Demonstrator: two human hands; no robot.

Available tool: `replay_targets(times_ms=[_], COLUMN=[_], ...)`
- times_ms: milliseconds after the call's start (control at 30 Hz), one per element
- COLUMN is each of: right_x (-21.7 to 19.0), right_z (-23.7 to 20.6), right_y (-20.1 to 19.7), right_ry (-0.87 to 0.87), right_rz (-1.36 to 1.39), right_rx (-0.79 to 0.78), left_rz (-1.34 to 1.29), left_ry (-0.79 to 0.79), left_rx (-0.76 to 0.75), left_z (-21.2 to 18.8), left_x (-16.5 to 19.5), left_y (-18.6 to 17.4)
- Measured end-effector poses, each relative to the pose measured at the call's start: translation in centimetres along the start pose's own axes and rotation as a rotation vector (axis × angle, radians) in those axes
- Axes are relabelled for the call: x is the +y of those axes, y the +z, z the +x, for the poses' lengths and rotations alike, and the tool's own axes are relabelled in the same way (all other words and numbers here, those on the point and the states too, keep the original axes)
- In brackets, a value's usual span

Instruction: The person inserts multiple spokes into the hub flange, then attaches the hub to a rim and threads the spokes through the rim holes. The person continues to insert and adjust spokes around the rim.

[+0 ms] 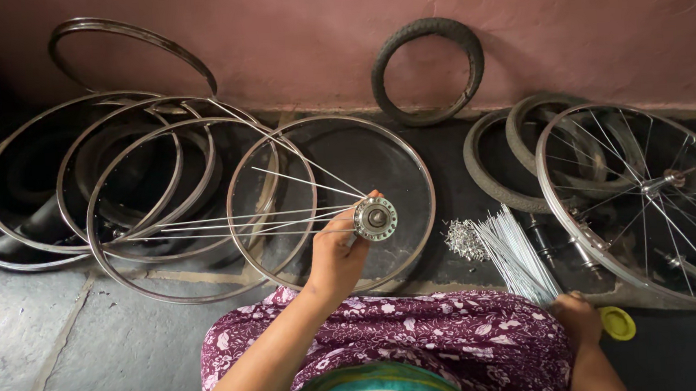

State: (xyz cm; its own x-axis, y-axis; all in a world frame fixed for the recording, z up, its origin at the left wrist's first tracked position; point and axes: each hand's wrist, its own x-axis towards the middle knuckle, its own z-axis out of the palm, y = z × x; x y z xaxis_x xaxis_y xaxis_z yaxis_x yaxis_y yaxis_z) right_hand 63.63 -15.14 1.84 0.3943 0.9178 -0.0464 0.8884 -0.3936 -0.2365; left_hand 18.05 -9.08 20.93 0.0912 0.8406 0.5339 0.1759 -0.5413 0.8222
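Observation:
My left hand (pixel 337 252) grips a shiny metal wheel hub (pixel 376 218) from below, holding it over a bare rim (pixel 331 203) that lies on the floor. Several thin spokes (pixel 252 223) fan out leftward from the hub. My right hand (pixel 577 315) rests low at the right on the near end of a bundle of loose silver spokes (pixel 515 249). A yellow lid (pixel 618 323) lies just beside that hand.
Several bare rims (pixel 95 197) are stacked at the left, one leaning on the pink wall. A small tyre (pixel 429 69) leans against the wall. A pile of spoke nipples (pixel 465 240), tyres (pixel 497 173) and a fully spoked wheel (pixel 650 199) lie at right.

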Motion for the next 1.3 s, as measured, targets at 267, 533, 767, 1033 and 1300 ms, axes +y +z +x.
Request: replay_targets(times_ms=[267,533,767,1033,1300], right_x=[1.4,-3.1,-11.4,-12.7,-15.1], right_z=[-0.6,-2.2,-12.0,-13.5,-15.5], right_y=[0.8,-6.5,-23.3,-31.4,-31.3], right_ry=[-0.037,-0.245,-0.984,-1.552,-1.392], right_rz=[0.064,0.134,-0.11,-0.399,-0.313], right_rx=[0.137,0.486,1.094,0.647,0.65], left_rz=[-0.01,-0.024,0.004,0.065,0.144], left_ry=[0.078,0.057,0.124,0.16,0.226], left_rx=[0.031,0.077,0.081,0.082,0.07], left_z=[-0.2,-0.8,-1.6,-2.3,-2.9], left_x=[-0.2,0.8,1.3,2.6,2.9], left_y=[-0.5,-1.6,-2.5,-3.3,-3.4])
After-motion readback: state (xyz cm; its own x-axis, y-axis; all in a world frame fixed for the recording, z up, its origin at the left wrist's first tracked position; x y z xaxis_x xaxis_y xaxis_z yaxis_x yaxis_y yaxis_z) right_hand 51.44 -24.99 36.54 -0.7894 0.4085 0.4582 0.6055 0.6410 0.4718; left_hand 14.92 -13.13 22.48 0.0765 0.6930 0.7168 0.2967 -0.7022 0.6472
